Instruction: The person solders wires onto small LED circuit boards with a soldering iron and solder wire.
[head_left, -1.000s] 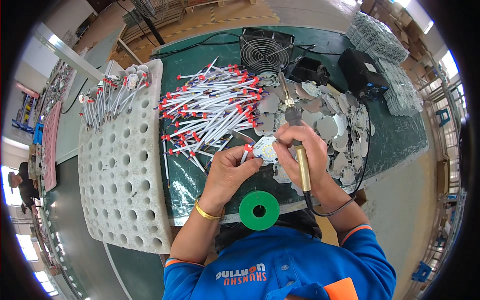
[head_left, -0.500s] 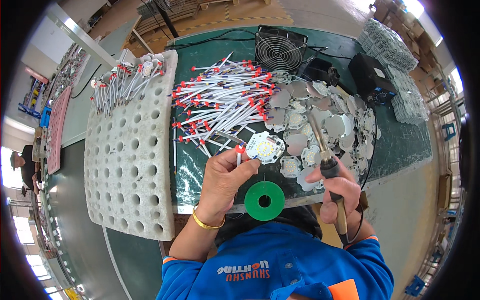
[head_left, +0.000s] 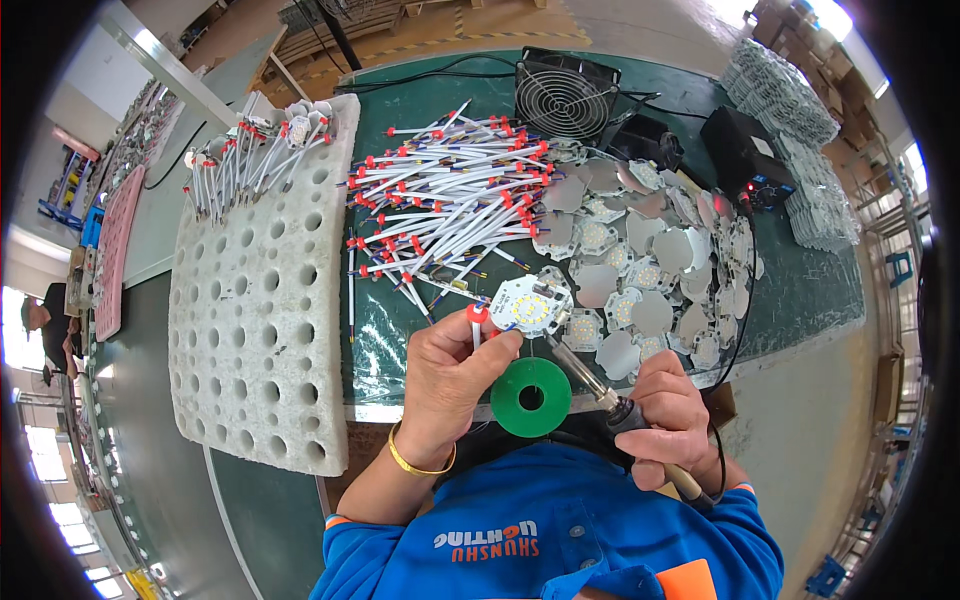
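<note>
Between the thumb and fingers of my left hand (head_left: 452, 375) is a round LED board (head_left: 530, 302) with yellow chips, together with a short white cable (head_left: 477, 325) that has a red collar. My right hand (head_left: 665, 420) is wrapped round the handle of a soldering iron (head_left: 585, 372). The iron's tip points up and left, close to the lower edge of the board; whether it touches cannot be made out. A green solder spool (head_left: 530, 398) stands at the table's front edge, just below the board, with a thin wire rising from it.
White cables with red collars (head_left: 450, 200) lie heaped behind my left hand. Loose LED boards (head_left: 640, 260) spread to the right. A holed foam block (head_left: 255, 330) holds finished-looking pieces at its far end. Behind are a black fan (head_left: 567, 95), a black box (head_left: 745, 155) and stacked grey parts (head_left: 780, 95).
My right hand has swung the soldering iron down and left, from upright over the loose boards to the held board. My left hand has barely moved.
</note>
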